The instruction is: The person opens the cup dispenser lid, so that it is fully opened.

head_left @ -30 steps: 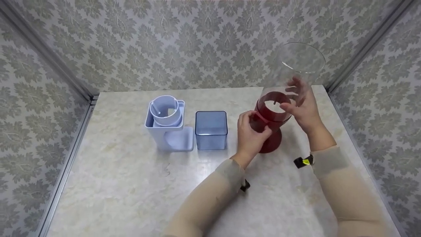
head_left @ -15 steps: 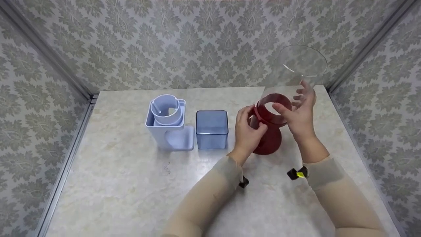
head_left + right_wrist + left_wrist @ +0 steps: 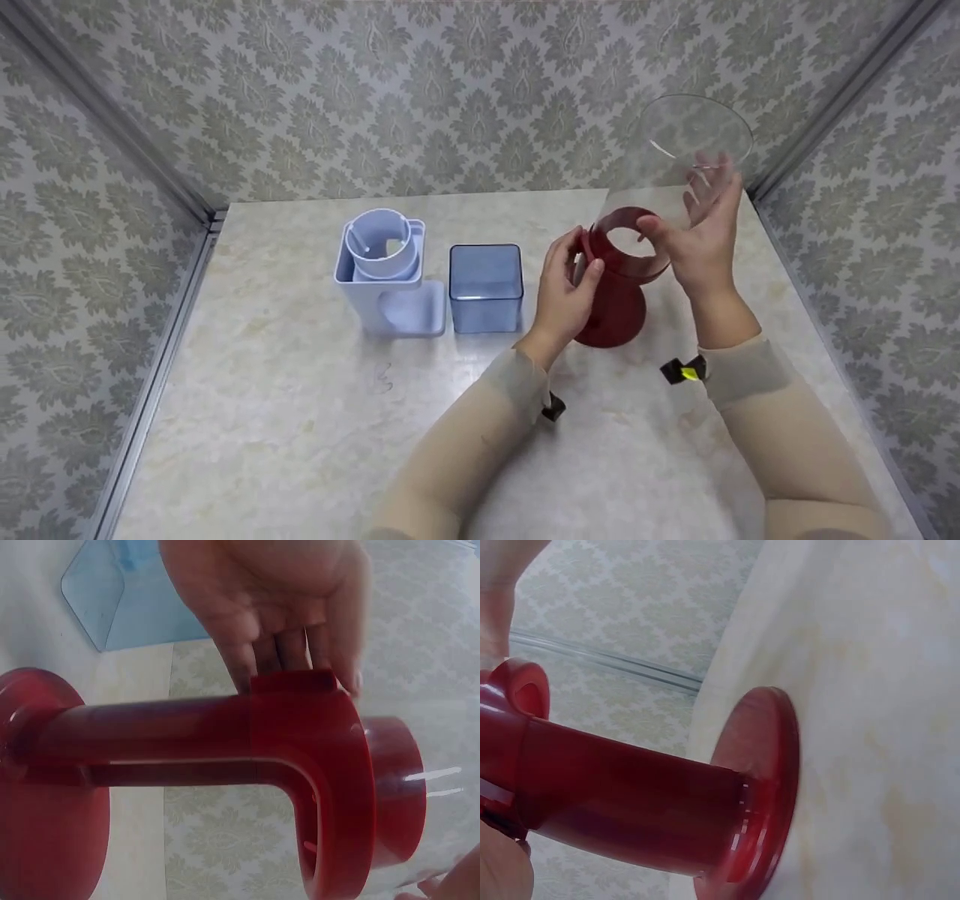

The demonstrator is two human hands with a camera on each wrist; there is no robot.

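A red stand [image 3: 619, 311] with a round base, a column and a ring-shaped collar stands upright on the table, right of centre. From the collar rises a clear cylinder [image 3: 637, 176], wide at its upper rim and tilted to the right in the head view. My left hand [image 3: 564, 289] holds the collar's left side between thumb and fingers. The right wrist view shows those fingers [image 3: 296, 652] at a raised red tab on the collar. My right hand [image 3: 705, 236] holds the clear cylinder just above the collar, thumb in front and fingers behind. The column [image 3: 630, 799] fills the left wrist view.
Left of the stand is a transparent blue square container [image 3: 485, 289]. Beside it stands a pale blue holder [image 3: 375, 300] with a round ring piece [image 3: 380, 244] in its top. Patterned walls [image 3: 480, 90] close the table [image 3: 300, 435] at the back and sides.
My right hand shifted toward me, then back up along the clear cylinder. The left hand's fingers have loosened slightly at the collar. The stand and blue things stay in place.
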